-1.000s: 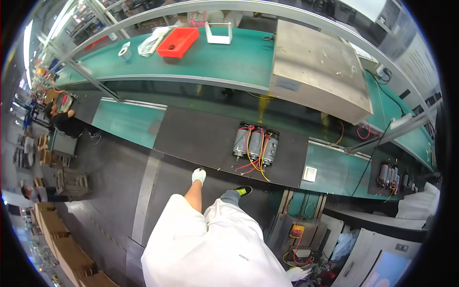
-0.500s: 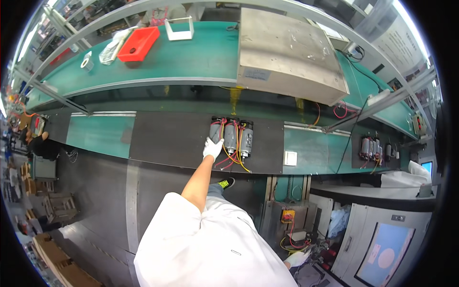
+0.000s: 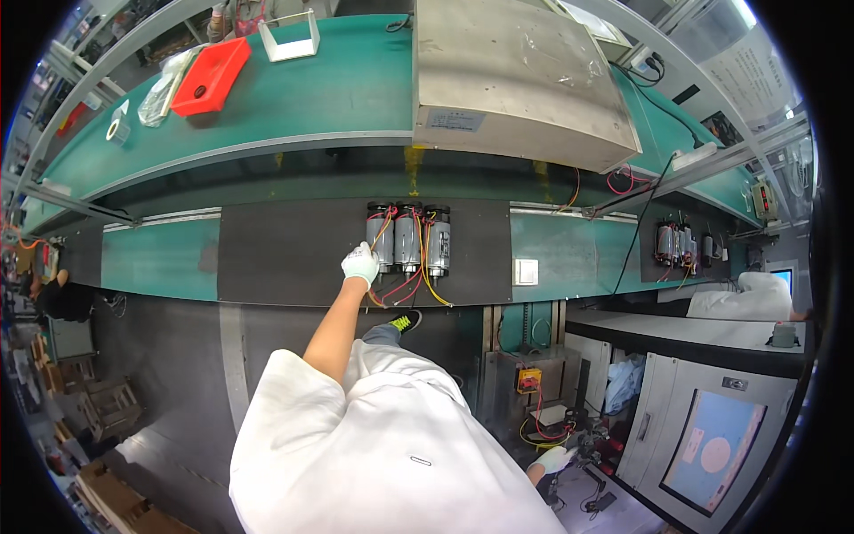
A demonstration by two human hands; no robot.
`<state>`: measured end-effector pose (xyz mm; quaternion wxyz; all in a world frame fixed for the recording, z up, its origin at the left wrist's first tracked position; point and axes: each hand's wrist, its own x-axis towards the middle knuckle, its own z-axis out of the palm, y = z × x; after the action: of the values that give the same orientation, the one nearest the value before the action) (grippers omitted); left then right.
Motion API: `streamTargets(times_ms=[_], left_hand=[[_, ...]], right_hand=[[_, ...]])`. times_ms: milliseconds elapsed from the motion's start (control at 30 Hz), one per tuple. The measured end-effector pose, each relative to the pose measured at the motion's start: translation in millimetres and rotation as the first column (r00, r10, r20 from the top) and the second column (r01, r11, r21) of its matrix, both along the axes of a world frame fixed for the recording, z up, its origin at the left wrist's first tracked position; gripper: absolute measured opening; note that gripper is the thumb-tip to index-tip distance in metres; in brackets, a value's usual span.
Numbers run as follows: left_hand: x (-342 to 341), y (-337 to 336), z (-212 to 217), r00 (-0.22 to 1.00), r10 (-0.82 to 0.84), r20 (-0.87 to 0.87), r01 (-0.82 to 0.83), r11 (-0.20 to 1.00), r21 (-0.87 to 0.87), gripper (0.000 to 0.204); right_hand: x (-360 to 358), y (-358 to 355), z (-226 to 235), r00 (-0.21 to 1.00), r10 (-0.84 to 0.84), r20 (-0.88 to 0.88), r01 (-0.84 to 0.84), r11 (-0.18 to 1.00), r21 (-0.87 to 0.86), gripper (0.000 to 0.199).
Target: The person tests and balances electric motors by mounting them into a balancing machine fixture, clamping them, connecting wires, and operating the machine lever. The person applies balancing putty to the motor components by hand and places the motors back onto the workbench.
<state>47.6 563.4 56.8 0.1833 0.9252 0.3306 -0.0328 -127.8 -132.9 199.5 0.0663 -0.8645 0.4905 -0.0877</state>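
"Start from the left. What was there?"

"A red tray (image 3: 213, 76) sat on the far table (image 3: 338, 102) in the upper left, probably set back to leave room nearer the person. Below it, a dark board (image 3: 289, 258) lay along the near table (image 3: 160, 260)."

"And the left hand?"

"The gloved left hand (image 3: 360, 264) was just left of centre, at the lower end of the left motor (image 3: 375, 229). It looked to be touching the casing, but I couldn't tell whether the grip had closed, since the palm hid the fingers."

"Where did the motors point?"

"The left motor, middle motor (image 3: 406, 243) and right motor (image 3: 442, 240) lay side by side at the centre. Their long axes ran up and down the frame, dark caps at the top, shaft ends toward the bottom. Lying parallel presumably kept them steady, with the shafts facing the person. Red and yellow wires (image 3: 434, 287) trailed past the lower ends, perhaps to keep them easy to reach."

"Further right?"

"The gloved right hand (image 3: 553, 460), lower right, was beside a dark fixture (image 3: 598, 442). I couldn't tell its grip either. Beyond, at the right, more motors (image 3: 664, 240) lay grouped on another dark board (image 3: 656, 273)."
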Motion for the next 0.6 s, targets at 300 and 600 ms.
streamTargets(times_ms=[300,600], left_hand=[[0,-31,54,0.997,-0.031,-0.076,0.014,0.976,-0.216,0.026],[-6,-81,42,0.964,0.264,-0.004,-0.237,0.859,-0.454,0.037]], right_hand=[[100,190,3,0.653,0.638,0.408,-0.757,0.575,0.311,0.034],[259,417,-130,0.439,0.88,0.181,-0.281,-0.056,0.958,0.047]])
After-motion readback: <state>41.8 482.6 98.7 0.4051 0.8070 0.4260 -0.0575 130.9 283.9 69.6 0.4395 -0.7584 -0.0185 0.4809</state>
